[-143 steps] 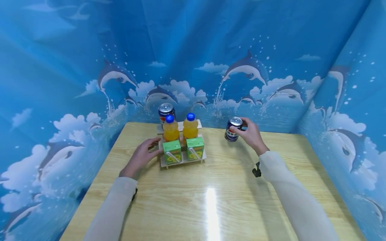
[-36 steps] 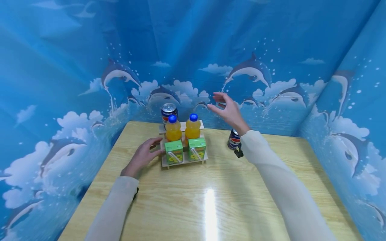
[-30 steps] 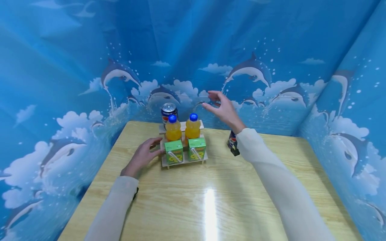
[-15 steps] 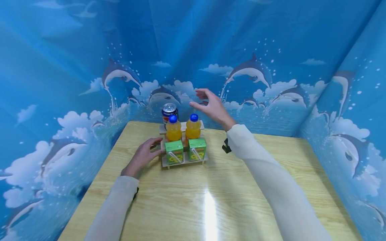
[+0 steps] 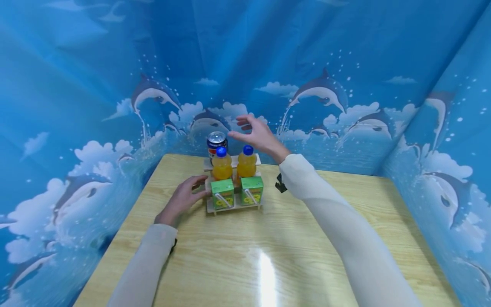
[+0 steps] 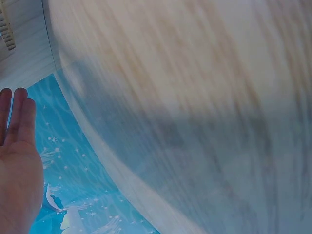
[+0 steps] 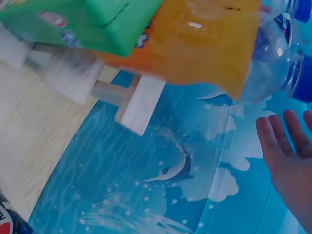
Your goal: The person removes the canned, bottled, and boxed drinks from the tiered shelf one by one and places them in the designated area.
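A stepped wooden rack (image 5: 233,206) stands on the table (image 5: 268,238). It carries two green juice boxes (image 5: 223,193) in front, two orange juice bottles (image 5: 246,162) behind them, and a blue cola can (image 5: 216,143) at the back left. My right hand (image 5: 247,129) hovers open above the right bottle, just right of that can, and holds nothing. My left hand (image 5: 192,190) rests with relaxed fingers against the rack's left side. In the right wrist view the bottle (image 7: 209,44), a juice box (image 7: 83,19) and my fingers (image 7: 285,156) appear close up.
Blue dolphin-print sheets (image 5: 345,64) wall in the table on three sides. My right forearm (image 5: 330,221) crosses the table's right half. A bit of a second can (image 7: 6,220) shows at the right wrist view's lower left corner. The left wrist view is blurred.
My right hand let go of the can on the table, rose, and moved left over the rack's back right. That can is now hidden behind my arm. The left hand stayed put.
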`<state>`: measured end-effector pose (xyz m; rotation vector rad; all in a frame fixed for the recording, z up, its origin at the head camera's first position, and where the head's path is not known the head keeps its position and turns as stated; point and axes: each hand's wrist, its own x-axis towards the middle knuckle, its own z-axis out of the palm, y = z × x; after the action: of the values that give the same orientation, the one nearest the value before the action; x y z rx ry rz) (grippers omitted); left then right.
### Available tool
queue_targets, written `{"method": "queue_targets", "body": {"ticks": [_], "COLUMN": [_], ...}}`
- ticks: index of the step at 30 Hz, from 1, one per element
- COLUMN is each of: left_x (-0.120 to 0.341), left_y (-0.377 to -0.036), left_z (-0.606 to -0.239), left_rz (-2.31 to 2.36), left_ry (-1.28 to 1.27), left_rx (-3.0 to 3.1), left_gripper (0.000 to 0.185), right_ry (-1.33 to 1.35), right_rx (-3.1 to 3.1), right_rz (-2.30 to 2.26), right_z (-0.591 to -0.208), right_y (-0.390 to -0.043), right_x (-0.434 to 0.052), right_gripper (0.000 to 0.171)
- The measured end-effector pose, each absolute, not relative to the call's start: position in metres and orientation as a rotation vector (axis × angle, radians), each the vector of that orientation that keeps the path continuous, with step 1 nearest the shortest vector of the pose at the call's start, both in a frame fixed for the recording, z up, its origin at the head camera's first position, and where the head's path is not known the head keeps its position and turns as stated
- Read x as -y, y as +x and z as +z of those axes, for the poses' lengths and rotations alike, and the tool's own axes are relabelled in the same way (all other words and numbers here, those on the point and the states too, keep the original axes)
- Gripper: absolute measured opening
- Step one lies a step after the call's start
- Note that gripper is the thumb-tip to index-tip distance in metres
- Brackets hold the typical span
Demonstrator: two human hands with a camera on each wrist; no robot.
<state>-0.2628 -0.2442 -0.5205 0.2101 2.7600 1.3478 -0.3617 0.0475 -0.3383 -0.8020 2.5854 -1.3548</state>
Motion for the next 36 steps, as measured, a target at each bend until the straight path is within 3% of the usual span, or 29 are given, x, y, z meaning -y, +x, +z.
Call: {"method": "queue_targets", "body": {"ticks": [36], "left_x": [0.246], "left_y": [-0.261], "left_z": [-0.518], "left_rz": [1.362], "left_ry": [0.274], "left_rx": [-2.765], "left_gripper": [0.059], "right_ry": [-0.775], "right_rx": [-2.618], "right_rz": [-0.999], "right_z": [-0.322], "right_y": [-0.349], "right_x": [0.017], "right_gripper": [0.08]}}
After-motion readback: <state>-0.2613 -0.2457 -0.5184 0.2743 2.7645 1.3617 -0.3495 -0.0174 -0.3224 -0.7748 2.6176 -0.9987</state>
